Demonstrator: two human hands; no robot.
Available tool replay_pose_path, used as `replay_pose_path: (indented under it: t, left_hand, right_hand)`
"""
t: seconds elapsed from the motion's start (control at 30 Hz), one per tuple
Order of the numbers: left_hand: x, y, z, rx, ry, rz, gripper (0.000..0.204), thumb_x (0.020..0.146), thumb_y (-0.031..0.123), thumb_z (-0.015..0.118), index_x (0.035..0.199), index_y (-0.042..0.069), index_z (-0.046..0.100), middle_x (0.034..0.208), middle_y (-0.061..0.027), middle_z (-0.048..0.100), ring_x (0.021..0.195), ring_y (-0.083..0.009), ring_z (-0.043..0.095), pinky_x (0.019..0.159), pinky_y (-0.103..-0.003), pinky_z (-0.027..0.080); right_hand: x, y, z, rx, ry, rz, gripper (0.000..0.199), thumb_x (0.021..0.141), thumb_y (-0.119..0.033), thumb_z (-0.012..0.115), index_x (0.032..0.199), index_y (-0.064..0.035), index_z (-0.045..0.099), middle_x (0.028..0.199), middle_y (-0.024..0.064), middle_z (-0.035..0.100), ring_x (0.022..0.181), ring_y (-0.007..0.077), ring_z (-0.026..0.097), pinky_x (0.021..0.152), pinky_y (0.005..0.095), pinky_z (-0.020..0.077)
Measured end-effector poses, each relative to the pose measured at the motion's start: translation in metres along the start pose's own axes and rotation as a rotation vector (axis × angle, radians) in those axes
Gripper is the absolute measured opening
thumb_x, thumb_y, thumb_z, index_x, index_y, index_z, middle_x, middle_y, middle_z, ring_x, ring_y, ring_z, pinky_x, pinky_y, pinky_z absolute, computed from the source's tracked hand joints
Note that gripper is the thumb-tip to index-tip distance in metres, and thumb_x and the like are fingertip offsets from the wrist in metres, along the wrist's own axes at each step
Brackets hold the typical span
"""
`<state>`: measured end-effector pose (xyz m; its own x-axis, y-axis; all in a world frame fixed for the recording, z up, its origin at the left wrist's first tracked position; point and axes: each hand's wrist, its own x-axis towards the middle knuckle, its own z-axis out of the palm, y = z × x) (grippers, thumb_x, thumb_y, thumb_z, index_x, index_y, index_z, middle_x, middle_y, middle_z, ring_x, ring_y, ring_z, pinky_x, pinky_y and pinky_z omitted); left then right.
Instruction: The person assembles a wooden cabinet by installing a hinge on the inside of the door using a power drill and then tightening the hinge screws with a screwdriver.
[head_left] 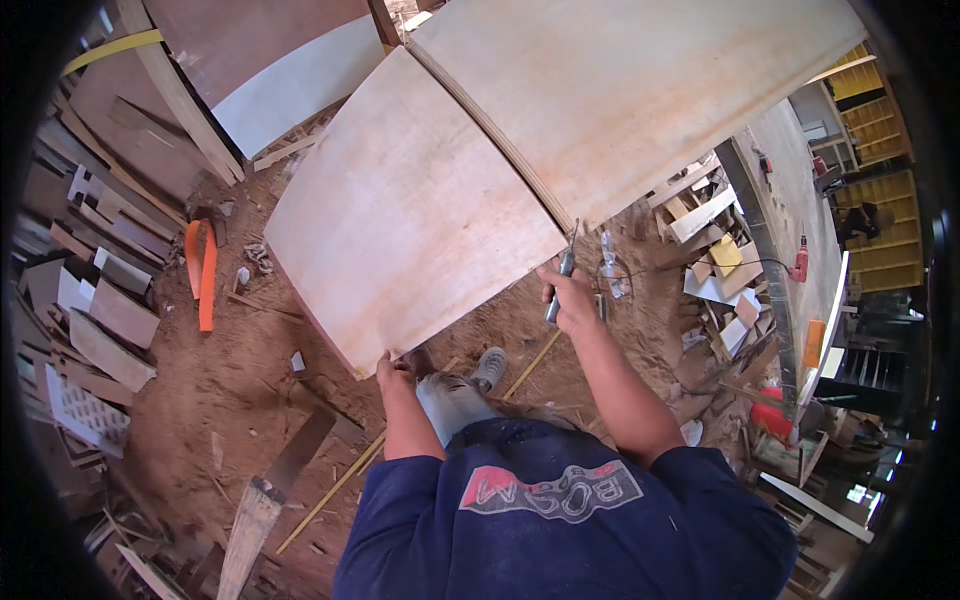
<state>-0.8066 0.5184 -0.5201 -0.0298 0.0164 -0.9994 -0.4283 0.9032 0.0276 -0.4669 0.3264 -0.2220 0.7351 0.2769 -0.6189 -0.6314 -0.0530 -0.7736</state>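
Note:
A pale plywood panel (pixel 400 190) lies in front of me, its near edge running obliquely toward my body. My left hand (pixel 396 371) is closed on the panel's near left corner, with some fingers hidden. At the near right corner, my right hand (pixel 574 300) wraps round a hand tool (pixel 566 263) with a grey-green handle and a thin metal end pointing away from me. Its exact kind is unclear. A second, larger plywood sheet (pixel 640 90) adjoins the panel's far right side, with a layered wooden edge (pixel 490 130) along the seam.
Wood offcuts (pixel 115 330) are stacked on the left, and more scraps (pixel 715 260) lie to the right. A red power drill (pixel 799 260) rests on a bench at right. An orange strip (pixel 207 275) and a long yellow strip (pixel 335 487) lie on the dirt floor.

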Motion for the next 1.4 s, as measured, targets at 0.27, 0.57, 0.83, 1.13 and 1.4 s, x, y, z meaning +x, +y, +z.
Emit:
replay_pose_path:
  t: [0.27, 0.57, 0.83, 1.13, 1.4]
  left_hand:
    - [-0.081, -0.004, 0.022, -0.073, 0.148, 0.041, 0.044, 0.093, 0.04, 0.077, 0.083, 0.013, 0.044, 0.057, 0.0015, 0.041, 0.042, -0.0112, 0.043, 0.033, -0.018, 0.034]
    - [-0.048, 0.016, -0.045, -0.07, -0.188, 0.017, 0.034, 0.104, 0.043, 0.06, 0.098, 0.01, 0.057, 0.073, -0.0022, 0.062, 0.046, -0.0108, 0.047, 0.035, -0.02, 0.03]
    - [-0.176, 0.076, -0.081, -0.111, -0.287, 0.494, 0.021, 0.106, 0.03, 0.057, 0.098, 0.013, 0.063, 0.071, 0.0042, 0.064, 0.046, -0.0039, 0.041, 0.036, -0.019, 0.029]
    - [-0.323, 0.255, -0.05, -0.249, -0.301, 1.045, 0.026, 0.099, 0.038, 0.073, 0.099, 0.012, 0.068, 0.077, 0.0044, 0.058, 0.055, -0.0046, 0.039, 0.049, -0.021, 0.031]
    - [-0.355, 0.44, -0.016, 0.159, -0.196, 1.616, 0.056, 0.089, 0.046, 0.083, 0.105, -0.003, 0.063, 0.092, -0.0067, 0.064, 0.076, -0.0167, 0.062, 0.064, -0.032, 0.052]
  right_hand:
    - [-0.007, -0.005, 0.002, 0.1, -0.033, -0.004, 0.031, 0.086, -0.002, 0.078, 0.103, -0.0077, 0.052, 0.08, 0.0014, 0.055, 0.056, 0.0117, 0.052, 0.05, 0.0288, 0.0437]
    - [-0.034, -0.012, 0.009, 0.081, -0.134, 0.005, 0.076, 0.091, -0.004, 0.07, 0.157, 0.0016, 0.035, 0.158, 0.0141, 0.046, 0.063, 0.008, 0.048, 0.058, 0.0266, 0.043]
    - [-0.12, -0.063, 0.046, 0.063, -0.287, -0.208, 0.048, 0.094, -0.006, 0.068, 0.138, 0.0068, 0.057, 0.13, 0.0197, 0.069, 0.055, 0.0066, 0.054, 0.049, 0.0235, 0.0458]
    - [-0.156, -0.033, 0.157, -0.197, -0.673, -0.204, 0.033, 0.1, -0.009, 0.055, 0.131, 0.001, 0.054, 0.107, 0.0101, 0.068, 0.077, 0.0114, 0.064, 0.067, 0.0262, 0.0517]
    - [-0.161, 0.05, 0.215, -0.523, -0.486, -0.102, 0.042, 0.103, -0.023, 0.063, 0.141, -0.0055, 0.058, 0.095, 0.0046, 0.068, 0.071, 0.0117, 0.066, 0.056, 0.0282, 0.0532]
